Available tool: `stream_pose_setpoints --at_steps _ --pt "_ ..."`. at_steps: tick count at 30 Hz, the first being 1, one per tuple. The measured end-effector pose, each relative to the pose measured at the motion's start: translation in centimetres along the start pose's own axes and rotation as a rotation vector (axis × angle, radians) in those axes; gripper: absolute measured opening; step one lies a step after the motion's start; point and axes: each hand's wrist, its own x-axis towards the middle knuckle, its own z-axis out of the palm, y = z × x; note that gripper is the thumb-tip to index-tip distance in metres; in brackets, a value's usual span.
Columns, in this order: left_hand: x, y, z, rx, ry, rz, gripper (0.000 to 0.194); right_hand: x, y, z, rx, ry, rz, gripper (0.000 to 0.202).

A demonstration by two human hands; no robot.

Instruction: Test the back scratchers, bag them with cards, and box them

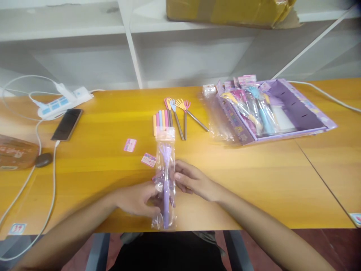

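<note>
A purple back scratcher (166, 192) in a clear plastic bag (170, 150) with a pink header is upright in front of me, near the table's front edge. My right hand (194, 180) is closed at the bag's right edge, thumb and fingers pinching the plastic. At its left edge is my left hand (139, 199), slightly blurred, with thumb and fingers apart and fingertips partly hidden by the bag. Two small printed cards, one pink-edged card (130, 145) and another card (149, 159), lie to the left. Part of a further pink item shows through the bag.
Beyond the bag lie several unwrapped scratcher heads on metal rods (180, 124) and a row of coloured handles (162, 118). A purple display box (304, 109) with bagged scratchers stands right, beside empty plastic bags (220, 124). Left are a phone (67, 125), power strip (66, 102) and cables.
</note>
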Motion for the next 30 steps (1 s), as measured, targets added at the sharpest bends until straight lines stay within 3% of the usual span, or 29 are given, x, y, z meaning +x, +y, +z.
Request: stream_pose_setpoints --at_steps 4,8,10,13,15,17,20,25,27,30 --pt "0.1 0.0 0.4 -0.078 -0.154 -0.135 0.028 0.2 -0.5 0.1 0.034 -0.065 0.076 0.05" --pt "0.3 0.1 0.3 -0.13 -0.137 -0.161 0.031 0.3 -0.5 -0.4 0.035 -0.079 0.077 0.051" --pt "0.4 0.3 0.0 -0.131 -0.002 -0.105 0.037 0.2 -0.2 -0.7 0.055 -0.109 0.102 0.049" --pt "0.5 0.4 -0.9 -0.08 0.339 0.071 0.041 0.0 0.2 -0.6 0.066 -0.206 0.191 0.044" --pt "0.7 0.3 -1.6 -0.061 0.505 0.192 0.04 -0.1 0.3 -0.2 0.034 -0.285 0.236 0.043" --pt "1.0 -0.1 -2.0 -0.073 0.587 0.255 0.045 0.0 0.2 0.4 -0.024 -0.343 0.256 0.042" --pt "1.5 -1.0 -2.2 -0.104 0.64 0.239 0.05 0.0 0.0 1.0 -0.128 -0.368 0.283 0.044" --pt "1.9 -1.9 -1.9 -0.077 0.699 0.237 0.038 -0.5 -1.0 -0.4 -0.285 -0.289 0.253 0.028" --pt "1.8 -1.8 -1.9 -0.088 0.695 0.23 0.041 -0.7 -1.4 -1.6 -0.388 -0.148 0.113 0.025" --pt "1.8 -1.5 -1.9 -0.133 0.695 0.234 0.05 -0.5 -1.3 -3.1 -0.686 0.161 -0.167 0.023"
